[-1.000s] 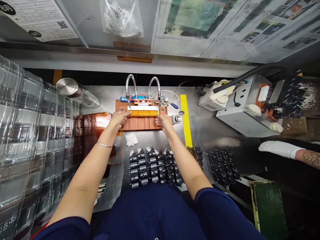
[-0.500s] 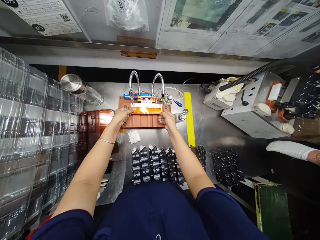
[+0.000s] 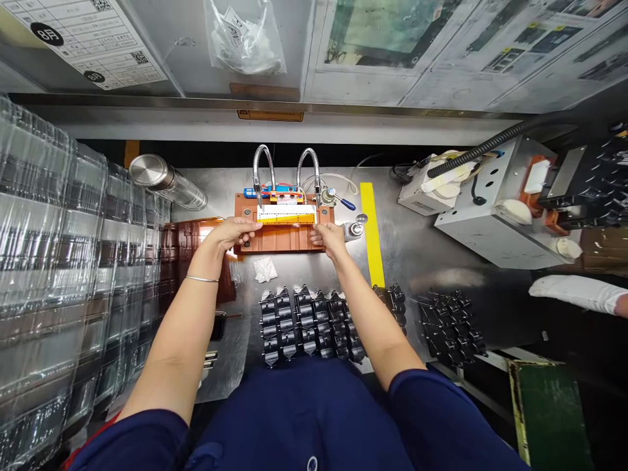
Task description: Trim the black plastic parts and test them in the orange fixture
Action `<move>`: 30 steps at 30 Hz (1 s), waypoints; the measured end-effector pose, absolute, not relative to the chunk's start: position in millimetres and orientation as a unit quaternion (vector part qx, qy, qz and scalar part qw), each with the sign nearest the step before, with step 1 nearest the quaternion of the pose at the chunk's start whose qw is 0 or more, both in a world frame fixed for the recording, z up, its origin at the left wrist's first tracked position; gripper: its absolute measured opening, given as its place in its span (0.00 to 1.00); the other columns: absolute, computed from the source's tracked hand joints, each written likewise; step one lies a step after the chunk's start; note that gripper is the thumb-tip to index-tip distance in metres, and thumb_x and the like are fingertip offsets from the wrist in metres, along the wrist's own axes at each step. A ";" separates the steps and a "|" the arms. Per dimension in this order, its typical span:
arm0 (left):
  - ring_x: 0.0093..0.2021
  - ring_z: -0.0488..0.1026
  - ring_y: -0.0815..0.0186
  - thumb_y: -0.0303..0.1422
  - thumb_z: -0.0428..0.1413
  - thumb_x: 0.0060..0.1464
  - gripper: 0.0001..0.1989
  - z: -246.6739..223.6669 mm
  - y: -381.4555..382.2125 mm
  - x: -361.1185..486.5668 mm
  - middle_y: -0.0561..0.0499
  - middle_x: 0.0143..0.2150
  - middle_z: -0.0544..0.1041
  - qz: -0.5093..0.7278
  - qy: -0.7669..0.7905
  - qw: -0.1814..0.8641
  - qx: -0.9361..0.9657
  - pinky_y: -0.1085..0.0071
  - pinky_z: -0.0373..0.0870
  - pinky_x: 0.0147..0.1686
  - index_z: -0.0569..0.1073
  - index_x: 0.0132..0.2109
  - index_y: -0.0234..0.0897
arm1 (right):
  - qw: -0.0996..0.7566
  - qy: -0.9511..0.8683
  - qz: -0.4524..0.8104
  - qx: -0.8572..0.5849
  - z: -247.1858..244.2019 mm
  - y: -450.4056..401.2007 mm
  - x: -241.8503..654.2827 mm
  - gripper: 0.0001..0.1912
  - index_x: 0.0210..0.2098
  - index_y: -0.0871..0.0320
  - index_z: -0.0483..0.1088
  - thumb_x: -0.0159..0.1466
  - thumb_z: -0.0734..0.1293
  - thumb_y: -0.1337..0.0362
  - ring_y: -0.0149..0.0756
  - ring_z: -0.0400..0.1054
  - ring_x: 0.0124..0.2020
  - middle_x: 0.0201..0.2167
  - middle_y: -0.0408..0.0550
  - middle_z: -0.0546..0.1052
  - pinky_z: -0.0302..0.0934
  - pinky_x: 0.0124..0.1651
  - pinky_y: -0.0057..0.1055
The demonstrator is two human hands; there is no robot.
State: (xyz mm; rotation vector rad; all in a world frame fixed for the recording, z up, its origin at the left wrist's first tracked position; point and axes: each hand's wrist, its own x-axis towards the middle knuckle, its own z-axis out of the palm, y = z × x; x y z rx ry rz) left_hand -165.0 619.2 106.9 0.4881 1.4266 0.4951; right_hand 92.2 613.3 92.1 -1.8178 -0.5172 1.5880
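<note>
An amber, see-through film strip (image 3: 287,221) with a row of small dark marks lies level over the brown fixture block (image 3: 279,244). My left hand (image 3: 234,232) pinches its left end between thumb and fingers. At the other end, my right hand (image 3: 330,237) is closed on the strip's right corner. A white band (image 3: 289,210) shows along the strip's far side; whether it belongs to the strip or the fixture I cannot tell. Two bent metal gooseneck tubes (image 3: 308,154) arch down behind the strip. A blue-handled lever (image 3: 347,204) sits at the fixture's right.
Black moulded parts (image 3: 304,324) stand in rows close to my body. Clear plastic trays (image 3: 73,261) are stacked at left, beside a steel-capped bottle (image 3: 169,183). Crumpled white tissue (image 3: 265,269) lies before the fixture. Another person's white-gloved hand (image 3: 579,294) shows at right.
The white band behind the strip shows wider, and the amber part looks narrower with less glare. My left wrist is bent more. The whole view has shifted slightly.
</note>
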 end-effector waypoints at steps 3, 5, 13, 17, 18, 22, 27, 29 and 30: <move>0.13 0.56 0.81 0.21 0.65 0.40 0.09 111.4 620.6 -173.8 0.56 0.17 0.65 0.238 0.622 0.722 0.187 0.85 0.47 0.10 0.71 0.28 0.29 | 0.340 -0.202 0.605 -0.691 91.7 611.6 92.8 0.06 0.26 0.63 0.64 0.56 0.66 0.71 0.24 0.65 0.15 0.17 0.42 0.72 0.60 0.16 0.18; 0.12 0.53 0.82 0.20 0.62 0.41 0.08 113.3 622.2 -178.6 0.58 0.17 0.63 0.260 0.625 0.717 0.165 0.86 0.44 0.10 0.69 0.28 0.30 | 0.345 -0.201 0.603 -0.691 92.4 611.0 93.0 0.05 0.26 0.63 0.64 0.56 0.66 0.71 0.23 0.65 0.15 0.17 0.41 0.72 0.60 0.16 0.17; 0.11 0.53 0.79 0.30 0.65 0.41 0.12 108.0 608.0 -150.1 0.58 0.15 0.63 0.258 0.672 0.672 0.175 0.82 0.44 0.10 0.68 0.28 0.30 | 0.347 -0.197 0.606 -0.688 97.3 609.7 93.1 0.03 0.27 0.64 0.66 0.56 0.65 0.71 0.24 0.64 0.15 0.17 0.41 0.72 0.60 0.17 0.18; 0.11 0.52 0.79 0.28 0.63 0.42 0.13 105.5 604.0 -135.4 0.60 0.13 0.61 0.310 0.694 0.631 0.156 0.81 0.44 0.11 0.63 0.25 0.33 | 0.345 -0.201 0.606 -0.688 93.5 610.0 93.8 0.03 0.26 0.63 0.65 0.55 0.65 0.70 0.24 0.64 0.14 0.16 0.41 0.72 0.60 0.17 0.18; 0.11 0.51 0.79 0.28 0.62 0.43 0.12 105.8 605.1 -134.3 0.60 0.13 0.61 0.309 0.699 0.626 0.155 0.81 0.43 0.11 0.64 0.25 0.33 | 0.346 -0.204 0.605 -0.688 92.0 610.3 93.8 0.04 0.26 0.63 0.65 0.55 0.65 0.70 0.24 0.64 0.14 0.16 0.41 0.72 0.60 0.17 0.18; 0.11 0.49 0.79 0.26 0.60 0.42 0.09 108.5 613.4 -135.3 0.60 0.11 0.59 0.306 0.715 0.610 0.152 0.81 0.43 0.11 0.65 0.25 0.33 | 0.345 -0.211 0.596 -0.694 87.3 612.3 92.9 0.05 0.26 0.62 0.64 0.54 0.66 0.68 0.23 0.63 0.14 0.16 0.41 0.72 0.59 0.17 0.18; 0.11 0.49 0.79 0.25 0.60 0.39 0.09 109.5 619.6 -135.9 0.60 0.12 0.58 0.303 0.719 0.606 0.155 0.81 0.41 0.11 0.65 0.24 0.33 | 0.343 -0.212 0.594 -0.696 85.6 613.0 92.4 0.06 0.26 0.62 0.64 0.53 0.67 0.67 0.23 0.62 0.14 0.17 0.42 0.72 0.58 0.16 0.18; 0.11 0.49 0.79 0.26 0.60 0.39 0.09 109.1 619.4 -135.3 0.60 0.12 0.58 0.298 0.721 0.605 0.158 0.81 0.42 0.11 0.65 0.24 0.33 | 0.342 -0.212 0.595 -0.695 85.8 612.6 92.7 0.06 0.26 0.62 0.64 0.53 0.66 0.67 0.23 0.62 0.14 0.16 0.41 0.71 0.58 0.16 0.18; 0.11 0.49 0.79 0.26 0.60 0.39 0.09 108.9 618.9 -135.0 0.60 0.12 0.58 0.295 0.722 0.605 0.159 0.81 0.42 0.11 0.65 0.23 0.33 | 0.343 -0.212 0.596 -0.694 86.1 612.5 92.8 0.06 0.26 0.62 0.64 0.53 0.66 0.67 0.23 0.62 0.14 0.16 0.41 0.71 0.57 0.16 0.17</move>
